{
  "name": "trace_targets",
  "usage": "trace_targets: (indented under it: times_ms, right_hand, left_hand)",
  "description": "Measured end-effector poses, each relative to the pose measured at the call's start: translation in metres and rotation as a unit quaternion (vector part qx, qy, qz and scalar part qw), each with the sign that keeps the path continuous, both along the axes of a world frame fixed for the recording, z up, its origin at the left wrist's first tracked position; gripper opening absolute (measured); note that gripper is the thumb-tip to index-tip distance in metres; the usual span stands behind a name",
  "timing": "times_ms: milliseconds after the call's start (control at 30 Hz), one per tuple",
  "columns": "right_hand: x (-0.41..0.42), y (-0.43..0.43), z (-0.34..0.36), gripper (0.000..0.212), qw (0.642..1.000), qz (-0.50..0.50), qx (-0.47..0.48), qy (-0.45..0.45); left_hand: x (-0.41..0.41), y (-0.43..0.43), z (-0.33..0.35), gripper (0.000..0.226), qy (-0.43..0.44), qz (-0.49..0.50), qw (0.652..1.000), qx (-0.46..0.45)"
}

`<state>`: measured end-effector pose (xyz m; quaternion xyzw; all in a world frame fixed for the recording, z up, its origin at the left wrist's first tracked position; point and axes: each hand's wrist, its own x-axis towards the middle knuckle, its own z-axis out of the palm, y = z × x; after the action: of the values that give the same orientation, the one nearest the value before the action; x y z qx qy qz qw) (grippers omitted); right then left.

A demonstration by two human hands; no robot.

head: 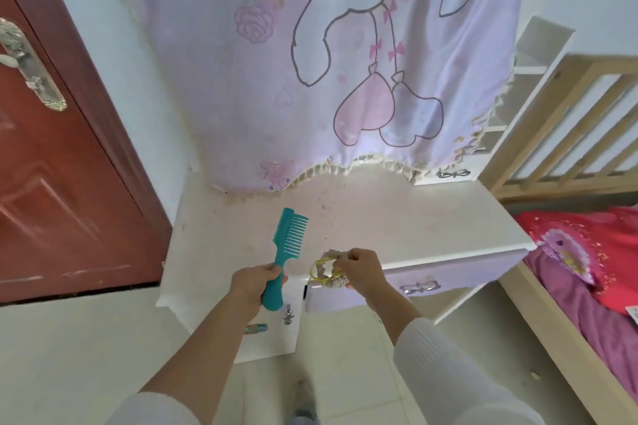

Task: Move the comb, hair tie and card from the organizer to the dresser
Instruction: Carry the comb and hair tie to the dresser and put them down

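Over dresser: comb in left hand.

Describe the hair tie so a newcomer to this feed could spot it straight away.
Find the white dresser under the hanging pink cartoon cloth, then its front edge, where two hands hover. The right hand pinches the hair tie, a pale ruffled fabric loop with thin yellow bands. The teal comb in the left hand is rigid and toothed; the tie is soft and round.

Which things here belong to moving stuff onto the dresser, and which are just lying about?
Job: teal comb in left hand; hair ties in right hand; dresser top.
Lying about: cartoon cloth, red door, bed.
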<state>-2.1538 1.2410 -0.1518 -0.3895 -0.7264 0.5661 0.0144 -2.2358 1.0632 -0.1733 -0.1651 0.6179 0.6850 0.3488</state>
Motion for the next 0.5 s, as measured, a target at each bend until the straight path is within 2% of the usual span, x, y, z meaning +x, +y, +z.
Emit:
trace_targets:
  times_ms: [133,300,500]
  right_hand:
    - [-0.074,0.043,-0.023,0.021,0.999,0.006,-0.016,-0.035]
    - [-0.131,0.067,-0.054,0.018,0.997,0.017,-0.038,-0.072]
    - [-0.154,0.072,-0.082,0.01,0.992,0.034,-0.043,-0.118]
  left_hand:
    - [-0.058,0.045,-0.029,0.032,-0.026,0.009,0.999,-0.035]
    - [-0.098,0.07,-0.058,0.035,-0.05,0.041,0.995,-0.072]
    - [-0.111,0.074,-0.065,0.028,0.004,0.075,0.982,-0.176]
